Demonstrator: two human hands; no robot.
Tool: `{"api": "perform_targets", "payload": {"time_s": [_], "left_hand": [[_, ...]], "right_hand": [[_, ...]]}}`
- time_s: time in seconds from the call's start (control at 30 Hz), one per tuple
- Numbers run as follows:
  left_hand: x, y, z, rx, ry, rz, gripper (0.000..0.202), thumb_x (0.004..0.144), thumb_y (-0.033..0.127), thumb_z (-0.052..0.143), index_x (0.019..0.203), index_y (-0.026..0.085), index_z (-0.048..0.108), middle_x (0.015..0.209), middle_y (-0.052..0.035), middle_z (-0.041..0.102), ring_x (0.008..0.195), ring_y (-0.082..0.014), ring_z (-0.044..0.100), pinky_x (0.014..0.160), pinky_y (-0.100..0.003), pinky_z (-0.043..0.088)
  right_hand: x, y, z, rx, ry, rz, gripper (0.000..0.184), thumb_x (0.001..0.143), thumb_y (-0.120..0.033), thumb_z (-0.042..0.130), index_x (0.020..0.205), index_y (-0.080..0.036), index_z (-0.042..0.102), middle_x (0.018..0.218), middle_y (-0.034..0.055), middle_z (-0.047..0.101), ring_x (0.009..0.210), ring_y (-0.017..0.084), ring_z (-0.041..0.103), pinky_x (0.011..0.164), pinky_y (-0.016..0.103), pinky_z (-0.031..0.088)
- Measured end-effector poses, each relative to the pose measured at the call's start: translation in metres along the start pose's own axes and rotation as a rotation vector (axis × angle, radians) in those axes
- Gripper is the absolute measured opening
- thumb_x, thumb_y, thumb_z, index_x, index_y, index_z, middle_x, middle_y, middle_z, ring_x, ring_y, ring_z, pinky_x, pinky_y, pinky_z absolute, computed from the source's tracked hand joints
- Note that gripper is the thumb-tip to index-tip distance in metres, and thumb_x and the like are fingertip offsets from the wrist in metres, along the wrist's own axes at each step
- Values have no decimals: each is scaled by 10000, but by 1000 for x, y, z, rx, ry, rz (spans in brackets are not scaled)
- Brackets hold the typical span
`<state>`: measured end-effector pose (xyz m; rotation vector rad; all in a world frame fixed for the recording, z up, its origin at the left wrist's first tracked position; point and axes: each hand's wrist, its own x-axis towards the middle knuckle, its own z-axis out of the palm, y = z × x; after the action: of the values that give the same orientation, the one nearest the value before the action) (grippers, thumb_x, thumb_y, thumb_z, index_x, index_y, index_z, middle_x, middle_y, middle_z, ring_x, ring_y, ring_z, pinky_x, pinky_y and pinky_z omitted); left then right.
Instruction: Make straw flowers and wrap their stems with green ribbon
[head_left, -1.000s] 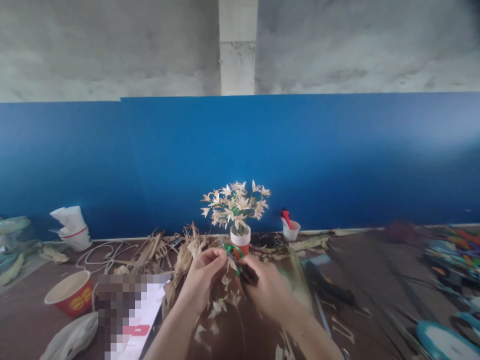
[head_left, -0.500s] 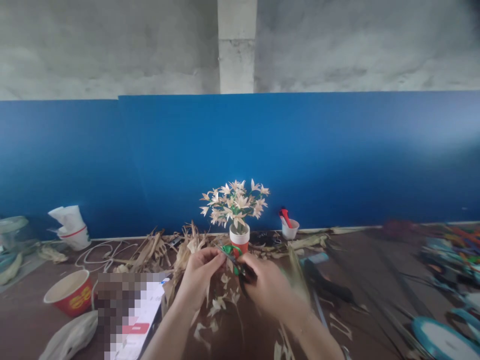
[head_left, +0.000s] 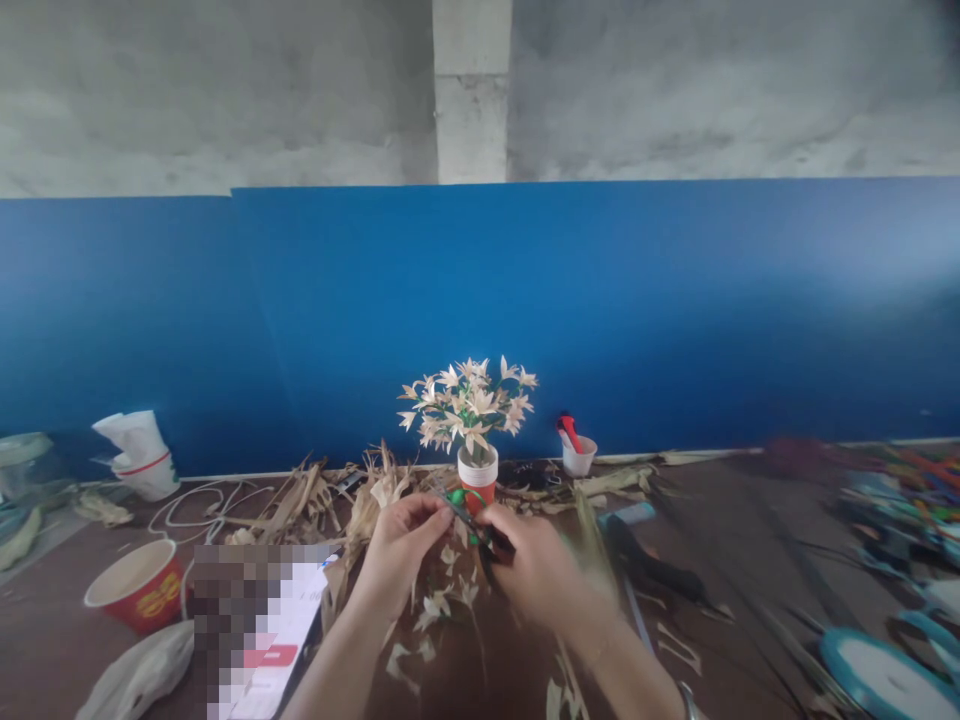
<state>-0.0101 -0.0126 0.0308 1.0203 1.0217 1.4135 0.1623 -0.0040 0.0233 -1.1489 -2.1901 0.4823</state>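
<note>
Scissors with dark handles (head_left: 492,542) are gripped in my right hand (head_left: 541,562), their blades pointing left toward my other fingertips. My left hand (head_left: 407,535) pinches a thin green strip (head_left: 457,497) beside the blades; the exact hold is partly hidden by the fingers. Just beyond both hands, a bunch of pale handmade flowers (head_left: 477,402) on green stems stands upright in a white-and-orange cup (head_left: 478,470). Below my hands, loose pale flower pieces (head_left: 433,610) lie on the brown table.
Dried husks (head_left: 300,500) spread along the back by the blue partition (head_left: 360,300). A red paper cup (head_left: 139,590) and a phone (head_left: 281,640) are on the left. On the right are a small white cup (head_left: 579,458), a dark tool (head_left: 660,570) and a blue-rimmed spool (head_left: 885,675).
The green strip by the scissors shows less of its loop than before, and the scissors have shifted slightly. Both hands stay in nearly the same place.
</note>
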Motion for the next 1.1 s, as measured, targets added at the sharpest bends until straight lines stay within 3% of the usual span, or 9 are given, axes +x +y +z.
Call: {"api": "perform_targets", "payload": {"time_s": [0.8, 0.93, 1.1], "left_hand": [[-2, -1, 2, 80, -45, 32, 217, 609, 331, 764, 638, 141, 664, 560, -10, 629, 528, -107, 523, 533, -198, 395], [-2, -1, 2, 88, -48, 37, 219, 619, 329, 758, 637, 137, 655, 551, -1, 607, 522, -97, 505, 522, -194, 382], [-2, -1, 2, 79, -15, 23, 222, 627, 334, 749, 642, 141, 639, 547, 7, 606, 517, -91, 511, 518, -188, 387]], "right_hand": [[0, -4, 1, 2, 8, 22, 313, 703, -111, 512, 986, -223, 588, 776, 11, 671, 675, 155, 602, 589, 221, 352], [0, -5, 0, 3, 7, 56, 244, 716, -146, 536, 940, -221, 595, 758, 7, 666, 642, 145, 588, 576, 221, 351], [2, -4, -3, 161, 38, 28, 244, 701, -151, 566, 936, -214, 574, 771, 0, 643, 681, 146, 569, 615, 234, 384]]}}
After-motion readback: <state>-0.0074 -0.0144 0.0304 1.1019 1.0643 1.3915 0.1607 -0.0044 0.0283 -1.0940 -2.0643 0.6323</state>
